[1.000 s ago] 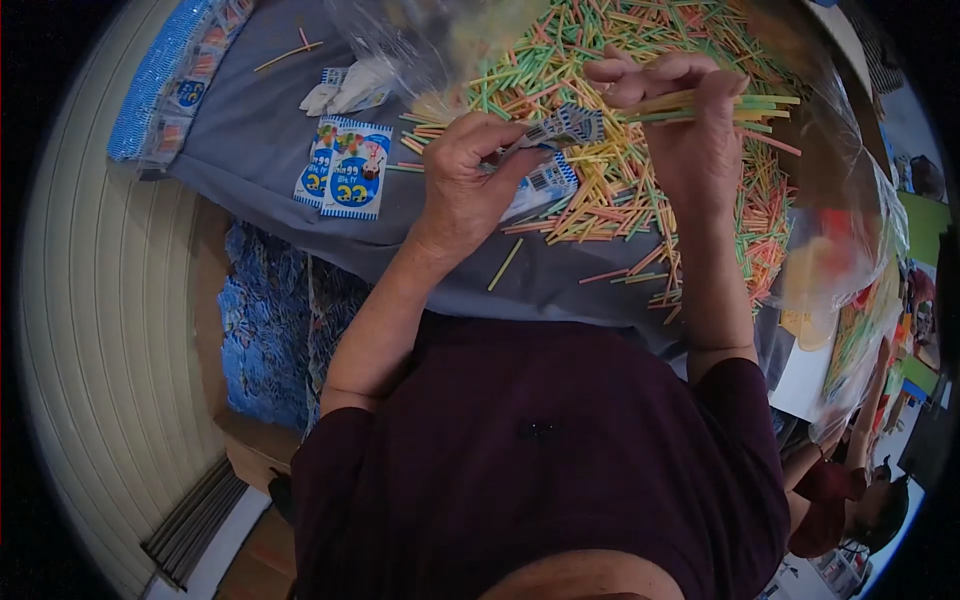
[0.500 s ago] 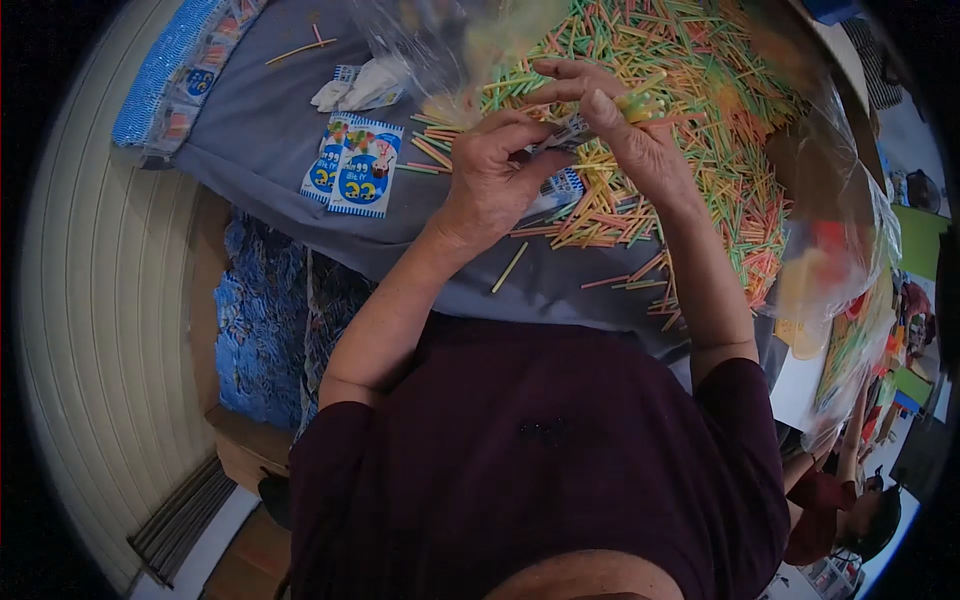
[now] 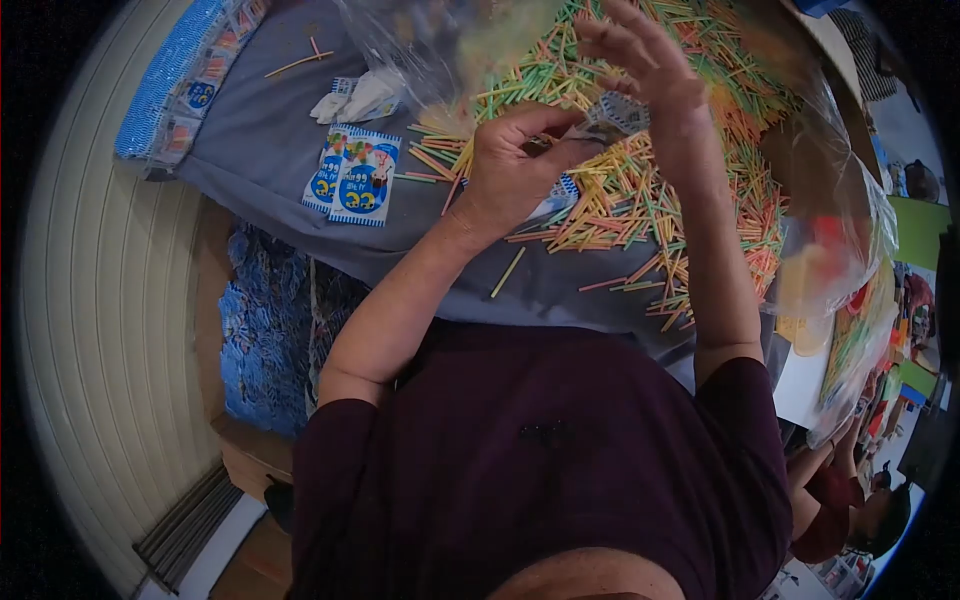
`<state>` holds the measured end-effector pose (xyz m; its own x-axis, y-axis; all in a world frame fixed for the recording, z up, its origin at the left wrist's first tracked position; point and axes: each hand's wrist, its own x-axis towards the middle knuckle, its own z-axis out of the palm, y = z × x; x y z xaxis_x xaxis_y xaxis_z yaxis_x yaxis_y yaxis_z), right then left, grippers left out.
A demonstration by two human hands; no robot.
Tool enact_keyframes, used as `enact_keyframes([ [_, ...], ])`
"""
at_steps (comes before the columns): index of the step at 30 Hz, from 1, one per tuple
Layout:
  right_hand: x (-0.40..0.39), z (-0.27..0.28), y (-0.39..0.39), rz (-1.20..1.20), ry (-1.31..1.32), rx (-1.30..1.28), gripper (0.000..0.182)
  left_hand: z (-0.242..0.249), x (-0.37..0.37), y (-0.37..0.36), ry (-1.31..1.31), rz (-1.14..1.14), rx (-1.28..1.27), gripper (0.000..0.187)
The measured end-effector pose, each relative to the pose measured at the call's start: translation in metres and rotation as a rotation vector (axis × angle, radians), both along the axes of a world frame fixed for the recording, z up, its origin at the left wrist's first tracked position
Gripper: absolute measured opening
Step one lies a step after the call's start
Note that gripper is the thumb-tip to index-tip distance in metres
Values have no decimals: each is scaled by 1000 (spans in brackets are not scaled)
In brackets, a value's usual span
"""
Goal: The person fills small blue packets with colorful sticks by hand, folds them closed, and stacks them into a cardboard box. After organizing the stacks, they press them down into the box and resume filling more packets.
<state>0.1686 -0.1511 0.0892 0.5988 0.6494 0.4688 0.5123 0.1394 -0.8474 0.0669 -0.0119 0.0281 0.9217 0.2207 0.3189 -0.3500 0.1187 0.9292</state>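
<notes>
My left hand [image 3: 515,165] pinches a small clear-and-blue printed packet [image 3: 620,112] between thumb and fingers, above the edge of a heap of thin coloured sticks [image 3: 640,200]. My right hand [image 3: 655,95] is lifted beside the packet, fingers apart and somewhat blurred; I see nothing in it. Beneath my left hand, part of another blue-and-white packet [image 3: 562,190] lies against the sticks. Two flat packets [image 3: 362,175] with blue and yellow print overlap on the grey cloth [image 3: 270,150], to the left of my left hand.
Crumpled white material [image 3: 365,97] lies behind the flat packets. A row of filled blue packets [image 3: 190,95] lines the far left. Clear plastic sheeting [image 3: 410,45] rises around the heap. Blue patterned wrappers [image 3: 262,330] fill a box below left. Another person [image 3: 835,500] is at lower right.
My right hand has moved up and away from the packet, its fingers spreading. The packet shows more openly now, still in my left hand, which has shifted slightly right.
</notes>
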Motion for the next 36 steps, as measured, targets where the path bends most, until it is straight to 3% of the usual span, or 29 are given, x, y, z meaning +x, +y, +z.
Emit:
enact_keyframes([
  [1, 2, 1, -4, -66, -11, 125, 72, -3, 0, -1, -39, 22, -27, 19],
  [2, 3, 6, -10, -130, -97, -78, 77, -4, -1, -2, -33, 15, -24, 19],
  [3, -1, 5, -9, -140, -94, -75, 77, -5, -1, -2, -20, -7, -20, 17],
  [5, -16, 3, -5, 194, -311, -465, 84, -9, -1, -4, 0, -51, -13, 16],
  [7, -16, 2, -13, 171, -242, -462, 82, -16, -1, -6, 9, -30, -29, 15],
  [9, -10, 1, -21, 10, -152, 11, 73, -16, -8, -4, 12, -29, -90, 18],
  [10, -15, 7, -27, 38, -116, 34, 65, -12, -13, -1, 25, -65, -130, 20],
  [12, -27, 8, -35, -12, -310, -335, 54, -10, -23, 6, 43, -102, -160, 23],
  [14, -45, -6, -29, -22, -231, -348, 44, -12, -31, 6, -101, -64, -12, 32],
  [16, -55, -20, -28, -140, -313, -205, 38, -7, -39, -2, -115, 21, 105, 33],
  [18, -60, -23, -25, -138, -360, -129, 39, -13, -46, -1, -120, 126, 231, 34],
  [20, -65, -19, -24, -111, -569, -191, 50, -28, -48, 9, -168, 168, 428, 33],
  [24, -73, -17, -17, -52, -498, -155, 66, -27, -49, 21, -279, 205, 468, 31],
  [26, -72, -18, -16, -96, -601, -156, 77, -23, -50, 25, -325, 217, 534, 32],
  [29, -76, -22, -16, -82, -562, -173, 85, -27, -49, 26, -398, 251, 568, 33],
  [36, -80, -22, -13, -49, -475, -208, 85, -30, -56, 28, -345, 213, 450, 31],
])
